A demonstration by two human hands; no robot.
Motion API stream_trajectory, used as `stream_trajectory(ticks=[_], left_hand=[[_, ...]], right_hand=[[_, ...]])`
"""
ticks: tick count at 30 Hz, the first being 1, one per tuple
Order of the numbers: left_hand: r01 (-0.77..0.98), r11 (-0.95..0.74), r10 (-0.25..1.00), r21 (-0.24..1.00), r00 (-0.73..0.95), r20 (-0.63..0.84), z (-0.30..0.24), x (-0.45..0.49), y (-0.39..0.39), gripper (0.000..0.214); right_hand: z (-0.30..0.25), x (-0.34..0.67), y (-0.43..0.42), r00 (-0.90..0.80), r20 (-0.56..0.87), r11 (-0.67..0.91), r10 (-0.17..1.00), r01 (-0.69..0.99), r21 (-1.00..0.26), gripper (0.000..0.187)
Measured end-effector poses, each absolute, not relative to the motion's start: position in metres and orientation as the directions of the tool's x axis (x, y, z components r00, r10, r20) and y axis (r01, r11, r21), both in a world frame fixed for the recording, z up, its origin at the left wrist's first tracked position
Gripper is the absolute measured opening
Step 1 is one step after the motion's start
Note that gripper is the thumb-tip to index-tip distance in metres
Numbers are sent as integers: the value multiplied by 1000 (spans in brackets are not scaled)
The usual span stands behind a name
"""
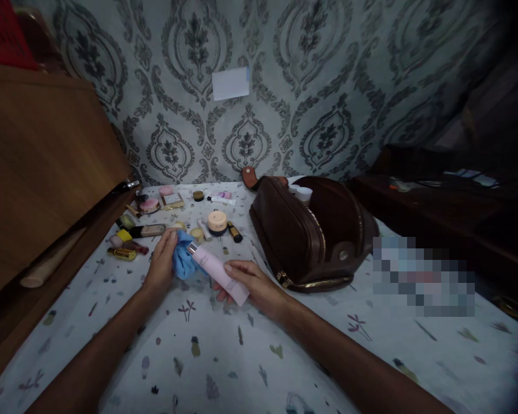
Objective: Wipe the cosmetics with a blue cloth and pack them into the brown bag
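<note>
Over the sheet [224, 356], the right hand [259, 284] pinches a pink tube [218, 269], the left hand [162, 261] clutches a blue cloth [183, 265], white-lidded containers [303, 194] already sit in the brown bag [287, 230], and cosmetics [149, 206] lie loose toward the far-left corner.

In front of me spreads a white sheet [216, 351] printed with small plants and pineapples (whether a bed or a table lies under it, I cannot tell), and on it, to my right, sits an open brown bag [282, 230]. Ahead of me stand a peach-lidded jar [217, 221] and, just beside it, a black-and-gold vial [234, 232], with a white tube [221, 201] and a dark-lidded pot [198, 196] farther back. Toward my left lie a pink compact [149, 205], a black-capped beige bottle [151, 230] and a gold tube [121, 253].
</note>
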State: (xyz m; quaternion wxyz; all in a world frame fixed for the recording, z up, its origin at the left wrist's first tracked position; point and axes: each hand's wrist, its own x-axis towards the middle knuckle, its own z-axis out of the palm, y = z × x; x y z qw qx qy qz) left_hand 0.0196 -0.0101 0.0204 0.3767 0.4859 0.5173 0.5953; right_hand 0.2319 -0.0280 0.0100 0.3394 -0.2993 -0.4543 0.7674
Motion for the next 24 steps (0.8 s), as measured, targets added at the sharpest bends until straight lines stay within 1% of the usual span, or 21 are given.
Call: stream_trajectory(ticks=[2, 4, 7, 9, 11, 13, 15, 16, 18, 21, 22, 23, 24], left_hand=[[100, -224, 966, 969, -112, 235, 23, 25, -15, 40], [235, -267, 962, 935, 4, 274, 24, 28, -20, 39], [461, -319, 944, 828, 74, 322, 26, 29, -26, 34], [545, -330, 936, 771, 84, 342, 27, 29, -27, 33], [576, -333, 932, 747, 83, 352, 29, 28, -28, 33], [588, -331, 931, 738, 75, 357, 31, 28, -28, 33], [599, -326, 930, 731, 64, 362, 31, 27, -27, 32], [604, -323, 930, 729, 59, 363, 31, 27, -27, 32], [610, -317, 931, 726, 53, 361, 31, 27, -27, 31], [615, -309, 931, 726, 39, 363, 30, 26, -26, 32], [616, -306, 930, 726, 31, 366, 30, 26, -26, 32], [617, -302, 930, 727, 24, 367, 29, 26, -26, 33], [616, -298, 931, 729, 18, 365, 29, 26, -25, 33]], right_hand=[[7, 232, -28, -594, -156, -356, 789, -236, -904, 52], [3, 231, -27, -591, -159, -350, 791, -224, -910, 52], [1, 230, -28, -571, -179, -326, 801, -165, -931, 55], [2, 229, -29, -569, -179, -280, 803, -94, -955, 56], [5, 229, -30, -546, -126, -162, 828, -19, -987, 53], [7, 229, -31, -483, -25, 25, 875, 98, -995, 57], [9, 229, -33, -426, 69, 193, 902, 254, -948, 64], [10, 229, -35, -419, 96, 247, 903, 322, -914, 62], [10, 228, -37, -431, 120, 308, 894, 398, -864, 50], [10, 225, -42, -456, 152, 352, 877, 393, -849, 29], [9, 225, -44, -462, 164, 363, 871, 382, -850, 25], [9, 224, -45, -464, 176, 373, 868, 376, -848, 26], [9, 223, -47, -470, 181, 384, 864, 383, -840, 30]])
